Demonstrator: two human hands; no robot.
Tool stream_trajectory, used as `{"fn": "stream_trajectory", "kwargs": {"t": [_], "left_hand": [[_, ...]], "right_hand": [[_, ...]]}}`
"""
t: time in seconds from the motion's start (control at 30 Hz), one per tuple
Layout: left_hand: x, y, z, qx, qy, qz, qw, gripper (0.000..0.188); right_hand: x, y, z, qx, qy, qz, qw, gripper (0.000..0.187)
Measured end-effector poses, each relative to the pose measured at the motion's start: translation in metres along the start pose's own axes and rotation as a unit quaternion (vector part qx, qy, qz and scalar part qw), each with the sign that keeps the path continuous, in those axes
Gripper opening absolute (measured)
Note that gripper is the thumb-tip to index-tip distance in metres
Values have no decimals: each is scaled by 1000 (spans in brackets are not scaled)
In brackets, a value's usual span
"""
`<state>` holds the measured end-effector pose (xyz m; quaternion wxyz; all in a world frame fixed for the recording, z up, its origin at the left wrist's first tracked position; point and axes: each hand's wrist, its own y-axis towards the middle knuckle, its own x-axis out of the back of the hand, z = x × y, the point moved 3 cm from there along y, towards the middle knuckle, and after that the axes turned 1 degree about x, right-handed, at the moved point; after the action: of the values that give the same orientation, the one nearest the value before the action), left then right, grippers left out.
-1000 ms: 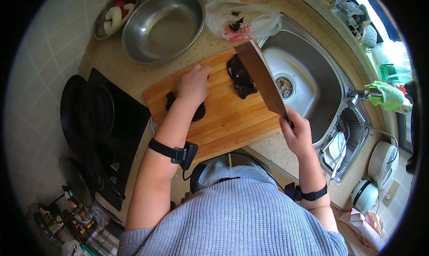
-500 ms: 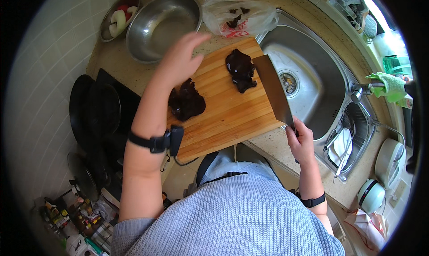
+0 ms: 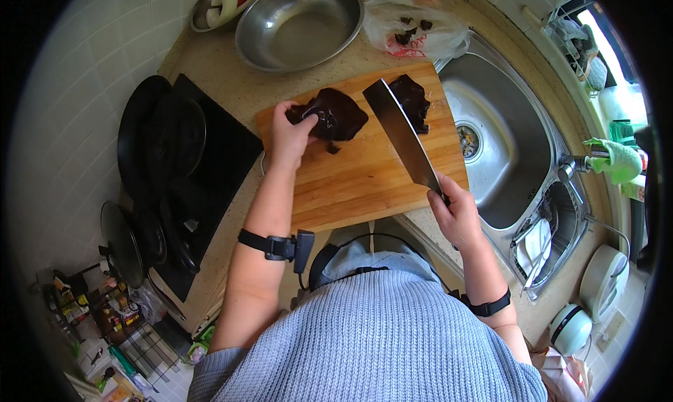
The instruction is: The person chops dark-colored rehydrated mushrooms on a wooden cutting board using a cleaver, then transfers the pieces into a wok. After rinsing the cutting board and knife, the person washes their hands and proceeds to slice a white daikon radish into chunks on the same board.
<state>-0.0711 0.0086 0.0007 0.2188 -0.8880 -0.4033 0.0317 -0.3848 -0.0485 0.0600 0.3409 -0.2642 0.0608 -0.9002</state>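
Observation:
My left hand [image 3: 289,137] is closed on the edge of a dark, glossy wood ear mushroom [image 3: 338,114], thumb on top, at the left side of a wooden cutting board [image 3: 350,192]. One small lobe of it hangs toward the wood. In my right hand [image 3: 458,211] is the handle of a cleaver [image 3: 405,137], its broad blade slanting up and left over the board. A second wood ear mushroom [image 3: 413,102] lies at the board's far right, partly covered by the blade's tip.
A steel sink [image 3: 501,150] with a drain adjoins the board on the right. Beyond the board stand a large steel bowl [image 3: 259,48] and a plastic bag [image 3: 445,41] holding dark pieces. A black cooktop [image 3: 217,139] with pans is at the left.
My left hand has come down and grasped the left wood ear mushroom, which is now lifted and shifted. The cleaver has moved left, from the board's right edge to over the board.

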Motion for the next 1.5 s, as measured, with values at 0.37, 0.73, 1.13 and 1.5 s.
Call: {"fn": "stream_trajectory", "kwargs": {"t": [0.37,0.73,1.13,1.5], "left_hand": [[48,-13,54,-109,148,-53,982,20],[51,-61,40,-213,377,-66,899,23],[25,-55,41,-299,449,-1,842,29],[37,-40,40,-206,456,-172,849,58]], "right_hand": [[-29,7,21,62,-66,51,995,35],[-69,3,57,147,-61,127,979,40],[-100,26,52,116,-221,112,962,36],[-135,68,58,39,-286,173,942,26]]}}
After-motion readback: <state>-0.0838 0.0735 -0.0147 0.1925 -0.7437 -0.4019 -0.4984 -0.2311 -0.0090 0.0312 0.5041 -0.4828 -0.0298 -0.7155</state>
